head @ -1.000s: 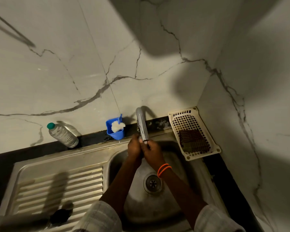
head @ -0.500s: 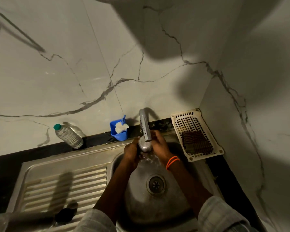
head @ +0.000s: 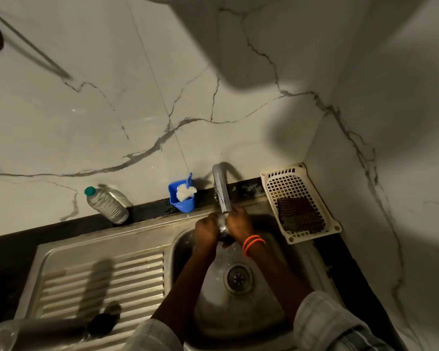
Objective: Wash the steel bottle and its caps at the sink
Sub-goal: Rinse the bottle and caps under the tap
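Both my hands meet under the tap spout (head: pixel 222 196) over the sink basin (head: pixel 269 252). My left hand (head: pixel 205 230) and my right hand (head: pixel 240 224) curl round a small shiny steel cap (head: pixel 222 226), mostly hidden between the fingers. Water runs over it and splashes below. The steel bottle (head: pixel 43 330) lies on its side on the ribbed drainboard (head: pixel 127 279) at the lower left. A black cap (head: pixel 102 323) sits beside it. Two orange bands (head: pixel 253 243) circle my right wrist.
A blue holder with a white brush (head: pixel 182 198) stands left of the tap. A clear plastic bottle with a green cap (head: pixel 107 205) leans on the wall. A cream perforated tray (head: pixel 276 174) holding a dark scrub pad (head: pixel 299 217) fills the right corner. The drain (head: pixel 238 277) lies below my hands.
My hands have stayed together under the spout, shifting round the cap. Water now runs over them. The view has tilted slightly.
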